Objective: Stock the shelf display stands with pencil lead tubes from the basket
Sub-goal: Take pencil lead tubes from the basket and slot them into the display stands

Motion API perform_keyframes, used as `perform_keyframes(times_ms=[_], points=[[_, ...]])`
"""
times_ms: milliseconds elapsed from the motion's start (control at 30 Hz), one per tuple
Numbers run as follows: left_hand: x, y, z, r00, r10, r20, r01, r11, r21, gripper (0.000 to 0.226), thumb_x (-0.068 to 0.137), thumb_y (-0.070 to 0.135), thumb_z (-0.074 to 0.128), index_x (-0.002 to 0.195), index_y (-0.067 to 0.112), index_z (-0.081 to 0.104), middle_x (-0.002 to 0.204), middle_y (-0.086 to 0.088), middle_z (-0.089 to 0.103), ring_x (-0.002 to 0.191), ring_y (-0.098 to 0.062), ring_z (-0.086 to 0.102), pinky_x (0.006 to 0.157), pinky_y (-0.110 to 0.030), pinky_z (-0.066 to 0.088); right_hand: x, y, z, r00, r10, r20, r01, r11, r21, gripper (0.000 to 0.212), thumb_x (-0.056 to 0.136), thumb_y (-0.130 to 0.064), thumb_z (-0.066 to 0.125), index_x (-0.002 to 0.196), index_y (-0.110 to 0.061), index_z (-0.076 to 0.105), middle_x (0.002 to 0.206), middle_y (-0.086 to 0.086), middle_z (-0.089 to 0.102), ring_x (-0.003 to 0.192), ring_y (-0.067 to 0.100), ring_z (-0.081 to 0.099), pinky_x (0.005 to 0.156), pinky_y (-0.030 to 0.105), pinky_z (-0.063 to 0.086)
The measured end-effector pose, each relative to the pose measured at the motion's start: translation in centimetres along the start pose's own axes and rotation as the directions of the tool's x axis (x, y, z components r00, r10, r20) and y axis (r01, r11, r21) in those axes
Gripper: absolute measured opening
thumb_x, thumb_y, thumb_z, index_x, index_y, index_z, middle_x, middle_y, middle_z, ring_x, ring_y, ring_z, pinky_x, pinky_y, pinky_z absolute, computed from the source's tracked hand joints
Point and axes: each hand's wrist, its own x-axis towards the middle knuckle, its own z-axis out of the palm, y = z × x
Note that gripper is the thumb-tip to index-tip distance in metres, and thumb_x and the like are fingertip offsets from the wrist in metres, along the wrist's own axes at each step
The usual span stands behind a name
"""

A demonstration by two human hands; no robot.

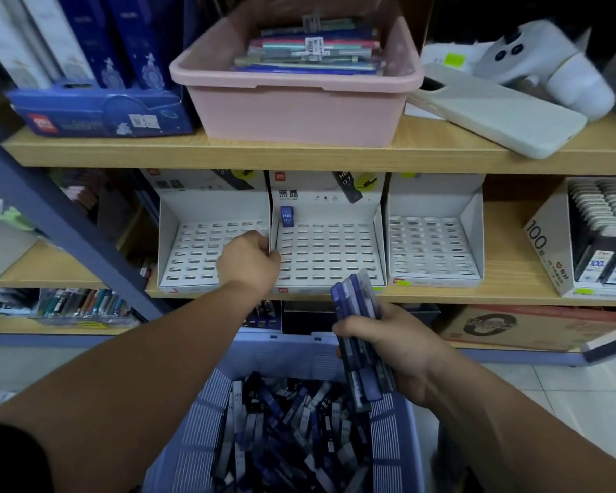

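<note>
Pencil lead tubes [285, 432], thin and dark blue, lie in a heap at 6 o'clock. The biggest thing is the wooden shelf [477, 154], with flat, pale brown boards running from 9 to 3 o'clock. Next is the basket [207, 396] that holds the heap. It is blue plastic with thin slits in its walls.

At 12 o'clock a pink tub [299, 112] of smooth plastic with round corners sits on the top board, and flat packs are stacked inside it. On the board below, three white card boxes stand side by side: the left stand [192, 250], the middle stand [328, 254] and the right stand [434, 247]. Each has a sloping floor full of little slots.

My left hand [248, 259] is at the wall between the left stand and the middle stand. Its fingers are curled, and I cannot tell if they hold anything. My right hand [392, 345], over the basket at 5 o'clock, is wrapped tight round a bunch of tubes [356, 304] that fans upward.

Smallest is one blue tube [286, 216], upright in the middle stand's back corner at 11 o'clock.
</note>
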Motion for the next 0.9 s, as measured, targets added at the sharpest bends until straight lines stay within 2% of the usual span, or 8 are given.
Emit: perform_keyframes(times_ms=[200,300,433,533,633,733,800,900], points=[[-1.9,-0.7,-0.6,0.999,0.028,0.041,-0.029,0.999,0.021,0.012,0.086,0.022,0.065,0.075,0.017,0.061,0.075,0.000,0.066,0.077,-0.024,0.064,0.073,-0.037,0.056,0.1,-0.3,-0.1,1.000,0.011,0.003,-0.012,1.000,0.024,0.015,0.081,-0.013,0.077,0.094,-0.015,0.069,0.075,0.006,0.068,0.077,0.027,0.067,0.072,0.042,0.058],[-2.7,-1.1,-1.1,0.999,0.029,0.039,-0.028,0.999,-0.018,0.007,0.087,0.025,0.069,0.087,0.020,0.064,0.086,0.003,0.067,0.085,-0.021,0.064,0.077,-0.031,0.053,-0.1,-0.3,0.3,1.000,0.011,0.027,-0.011,0.999,0.034,0.015,0.082,-0.012,0.076,0.095,-0.016,0.069,0.075,0.005,0.068,0.074,0.025,0.067,0.068,0.039,0.056],[-4.3,0.1,-2.7,0.999,0.053,-0.004,-0.053,0.985,-0.163,0.018,0.088,0.033,0.070,0.099,0.020,0.062,0.090,0.005,0.061,0.083,-0.015,0.059,0.072,-0.028,0.047,-0.4,-0.5,1.1,1.000,-0.002,0.018,0.002,1.000,0.014,0.024,0.081,-0.014,0.077,0.104,-0.014,0.069,0.080,0.006,0.070,0.076,0.024,0.067,0.069,0.038,0.056],[-6.6,2.5,-4.4,0.968,0.011,0.252,0.090,0.919,-0.383,0.017,0.092,0.040,0.066,0.093,0.023,0.067,0.087,0.002,0.068,0.076,-0.012,0.063,0.069,-0.029,0.049,-0.6,-0.8,1.7,0.999,-0.022,0.030,0.022,1.000,0.010,0.026,0.081,-0.014,0.078,0.106,-0.014,0.070,0.085,0.008,0.072,0.080,0.026,0.070,0.073,0.041,0.059],[-9.1,3.7,-5.6,0.861,0.054,0.505,0.245,0.826,-0.507,0.022,0.092,0.040,0.066,0.094,0.018,0.070,0.083,-0.001,0.070,0.064,-0.015,0.059,0.063,-0.032,0.046,-1.0,-1.2,2.3,0.996,-0.055,0.065,0.056,0.998,-0.014,0.019,0.083,-0.012,0.075,0.101,-0.018,0.074,0.086,0.006,0.076,0.081,0.022,0.072,0.077,0.042,0.059],[-10.6,3.9,-5.9,0.858,0.041,0.513,0.315,0.746,-0.587,0.023,0.088,0.033,0.073,0.087,0.011,0.069,0.072,-0.006,0.064,0.061,-0.019,0.055,0.054,-0.029,0.045,-1.3,-1.3,3.0,0.993,-0.073,0.097,0.078,0.996,-0.050,0.022,0.082,-0.011,0.075,0.104,-0.016,0.074,0.092,0.010,0.076,0.085,0.022,0.070,0.081,0.041,0.055],[-10.9,4.1,-6.2,0.859,-0.005,0.512,0.373,0.692,-0.618,0.022,0.086,0.028,0.076,0.089,0.006,0.071,0.071,-0.007,0.066,0.058,-0.017,0.055,0.052,-0.028,0.045,-1.4,-1.3,3.4,0.992,-0.061,0.112,0.065,0.997,-0.036,0.024,0.083,-0.012,0.076,0.107,-0.014,0.074,0.091,0.011,0.076,0.081,0.020,0.069,0.075,0.037,0.055],[-11.2,4.0,-7.1,0.844,-0.081,0.530,0.462,0.611,-0.643,0.033,0.083,0.024,0.080,0.103,-0.001,0.071,0.090,-0.020,0.074,0.066,-0.020,0.058,0.056,-0.030,0.049,-1.9,-1.5,4.1,0.989,-0.049,0.139,0.048,0.999,0.011,0.023,0.085,-0.014,0.077,0.108,-0.016,0.073,0.086,0.005,0.075,0.073,0.015,0.069,0.067,0.031,0.054]])
